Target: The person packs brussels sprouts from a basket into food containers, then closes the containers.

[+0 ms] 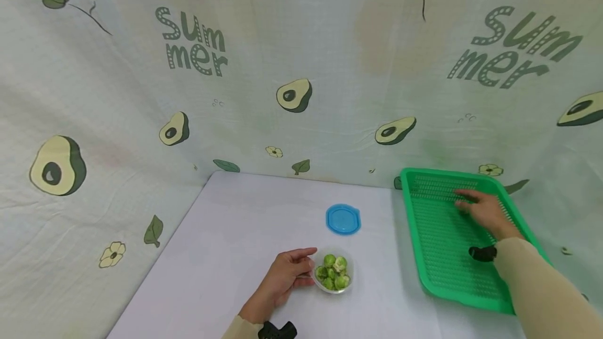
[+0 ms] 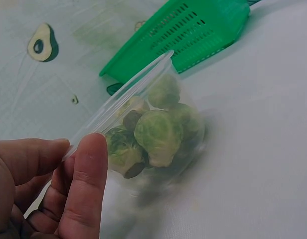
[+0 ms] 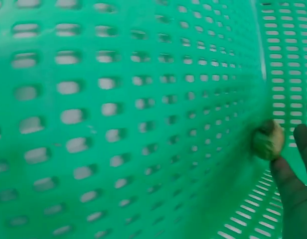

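My left hand (image 1: 287,275) pinches the rim of a clear round plastic tub (image 2: 186,149) between thumb and fingers. Several green Brussels sprouts (image 1: 333,272) fill the tub, which stands on the white table in the head view. Over at the right, my right hand (image 1: 487,213) reaches into a green perforated basket (image 1: 415,239), fingers apart. Inside it, a single Brussels sprout (image 3: 268,140) lies near the basket's corner in the right wrist view, with one fingertip right at its edge. That sprout is hidden in the head view.
A blue plastic lid (image 1: 343,219) lies flat on the white table (image 1: 264,208), behind the tub. Cloth printed with avocados (image 1: 294,95) hangs behind the table and along both sides. The basket's raised walls surround the right hand.
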### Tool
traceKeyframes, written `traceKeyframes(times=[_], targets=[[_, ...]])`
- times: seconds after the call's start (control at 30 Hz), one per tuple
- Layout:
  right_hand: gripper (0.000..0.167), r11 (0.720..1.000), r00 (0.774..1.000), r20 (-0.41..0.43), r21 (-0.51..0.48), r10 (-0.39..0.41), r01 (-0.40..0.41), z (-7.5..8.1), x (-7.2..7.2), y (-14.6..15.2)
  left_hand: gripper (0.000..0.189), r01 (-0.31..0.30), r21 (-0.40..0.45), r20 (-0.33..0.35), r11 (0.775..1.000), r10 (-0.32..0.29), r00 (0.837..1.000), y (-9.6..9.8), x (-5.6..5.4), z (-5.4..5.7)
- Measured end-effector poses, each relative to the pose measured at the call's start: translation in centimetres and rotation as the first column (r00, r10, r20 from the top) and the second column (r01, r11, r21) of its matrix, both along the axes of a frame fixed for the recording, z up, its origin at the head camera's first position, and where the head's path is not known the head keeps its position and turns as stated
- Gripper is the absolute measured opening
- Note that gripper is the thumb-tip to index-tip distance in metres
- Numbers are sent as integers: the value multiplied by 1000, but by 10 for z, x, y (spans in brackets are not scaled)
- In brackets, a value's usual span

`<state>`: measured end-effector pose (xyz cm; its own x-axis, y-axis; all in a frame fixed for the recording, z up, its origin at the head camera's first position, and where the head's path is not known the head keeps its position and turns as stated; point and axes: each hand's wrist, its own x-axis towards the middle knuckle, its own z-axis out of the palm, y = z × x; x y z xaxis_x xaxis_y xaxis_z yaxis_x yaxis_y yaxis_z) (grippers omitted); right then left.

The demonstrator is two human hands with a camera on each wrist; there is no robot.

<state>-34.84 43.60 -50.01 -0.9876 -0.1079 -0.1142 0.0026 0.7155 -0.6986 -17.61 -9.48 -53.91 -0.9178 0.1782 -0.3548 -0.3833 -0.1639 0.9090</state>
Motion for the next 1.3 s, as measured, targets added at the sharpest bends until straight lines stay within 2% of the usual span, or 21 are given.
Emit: traceKeyframes(times=[0.2,0.5,0.6,0.83,1.03,1.3], targets=[[54,999,1000,-22,38,18,-17,-6,0,-1,46,4,-1,2,1000,-4,1000,1,-1,0],[46,998,998,-29,18,55,-54,6,3,-20,46,1,-4,-8,1000,-1,1000,-1,-3,-1],[47,999,999,-25,10,43,-43,5,4,-20,46,3,2,-12,1000,-3,1000,-1,-4,-2],[56,998,999,-31,65,29,-27,-1,7,-8,45,10,4,-22,1000,-10,1000,-1,-4,-4],[63,994,998,-32,93,55,-52,-8,8,-1,46,13,0,-29,1000,-13,999,-1,-4,-4],[68,985,994,3,130,111,-110,-7,12,-4,45,6,2,-24,1000,-6,1000,-1,-3,-3]])
